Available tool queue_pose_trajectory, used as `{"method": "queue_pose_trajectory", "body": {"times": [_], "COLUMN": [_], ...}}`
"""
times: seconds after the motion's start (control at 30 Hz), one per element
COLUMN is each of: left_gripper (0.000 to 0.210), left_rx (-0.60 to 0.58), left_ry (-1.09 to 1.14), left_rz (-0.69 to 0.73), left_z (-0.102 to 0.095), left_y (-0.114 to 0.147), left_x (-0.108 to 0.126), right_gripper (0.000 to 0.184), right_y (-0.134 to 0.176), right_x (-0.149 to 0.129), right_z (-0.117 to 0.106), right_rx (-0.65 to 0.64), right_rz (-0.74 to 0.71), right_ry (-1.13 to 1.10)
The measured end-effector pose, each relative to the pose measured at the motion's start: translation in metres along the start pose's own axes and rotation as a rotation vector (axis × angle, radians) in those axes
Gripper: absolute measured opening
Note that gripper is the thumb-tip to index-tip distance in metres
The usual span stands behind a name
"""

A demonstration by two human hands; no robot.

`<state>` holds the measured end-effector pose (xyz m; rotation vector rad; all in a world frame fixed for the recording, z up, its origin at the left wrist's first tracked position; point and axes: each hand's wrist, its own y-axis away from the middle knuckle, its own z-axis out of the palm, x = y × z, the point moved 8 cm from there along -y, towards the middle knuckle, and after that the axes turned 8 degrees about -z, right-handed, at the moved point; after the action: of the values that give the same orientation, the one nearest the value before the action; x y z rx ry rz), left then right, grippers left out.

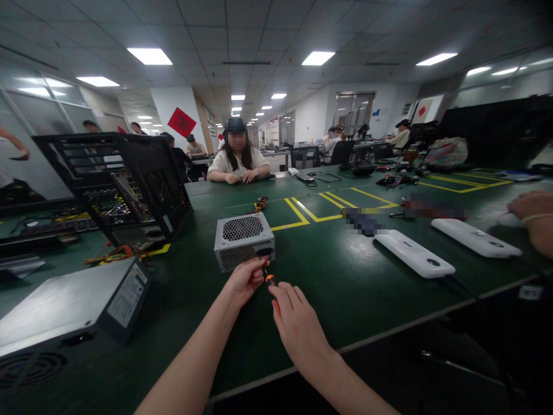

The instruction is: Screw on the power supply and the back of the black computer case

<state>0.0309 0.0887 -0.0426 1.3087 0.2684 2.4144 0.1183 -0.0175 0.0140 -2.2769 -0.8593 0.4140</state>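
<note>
My right hand point(298, 323) is closed around the handle of a screwdriver point(270, 280), orange and black, its shaft pointing away from me. Thumb and fingers of my left hand point(248, 279) are pinched together close to the screwdriver's tip; whatever lies between them is too small to make out. Just beyond both hands stands a grey computer power supply point(244, 239) with a perforated grille on top and a black socket at its near right corner. My left fingertips are near that socket; whether they touch the casing I cannot tell.
An open black computer case point(147, 178) stands at left, with a larger power supply point(73, 311) in front. Two white power banks point(415, 253) point(475, 237) lie right on the green table point(345, 311). A co-worker point(237, 155) sits opposite; another person's hand point(536, 216) is at far right.
</note>
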Motion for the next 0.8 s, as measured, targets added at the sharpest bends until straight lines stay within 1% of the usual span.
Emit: {"method": "queue_pose_trajectory", "body": {"times": [0.07,0.1,0.2,0.3,0.37,0.43,0.5,0.57,0.67,0.8], "left_gripper": [0.012,0.012,0.011,0.009,0.008,0.010,0.011,0.012,0.012,0.009], "left_rx": [0.018,0.026,0.033,0.018,0.013,0.009,-0.006,-0.023,-0.024,-0.016], "left_ry": [-0.007,-0.011,-0.016,-0.013,-0.014,-0.015,-0.016,-0.015,-0.005,-0.002], "left_rz": [-0.003,-0.004,-0.012,-0.016,-0.018,-0.017,-0.012,-0.012,-0.017,-0.021], "left_z": [-0.001,-0.001,-0.001,0.000,0.000,0.000,0.000,-0.001,-0.002,-0.003], "left_y": [0.000,0.001,0.002,0.003,0.003,0.002,0.002,0.000,-0.001,-0.003], "left_x": [0.000,0.000,-0.001,0.000,0.000,0.000,0.000,0.000,-0.001,-0.002], "right_gripper": [0.029,0.030,0.028,0.037,0.034,0.025,0.023,0.024,0.025,0.036], "right_y": [0.000,0.000,-0.002,-0.001,-0.001,-0.001,-0.002,-0.003,-0.004,-0.004], "right_x": [-0.003,-0.002,0.003,0.009,0.011,0.009,0.006,0.005,0.004,0.003], "right_z": [-0.001,-0.001,-0.003,-0.002,0.000,0.000,-0.002,-0.004,-0.005,-0.004], "right_rx": [-0.016,-0.029,-0.037,-0.052,-0.081,-0.087,-0.081,-0.082,-0.086,-0.086], "right_rz": [-0.040,-0.036,0.054,0.170,0.202,0.182,0.136,0.110,0.107,0.095], "right_ry": [0.006,-0.005,-0.053,-0.084,-0.084,-0.056,-0.017,-0.002,-0.016,-0.069]}}
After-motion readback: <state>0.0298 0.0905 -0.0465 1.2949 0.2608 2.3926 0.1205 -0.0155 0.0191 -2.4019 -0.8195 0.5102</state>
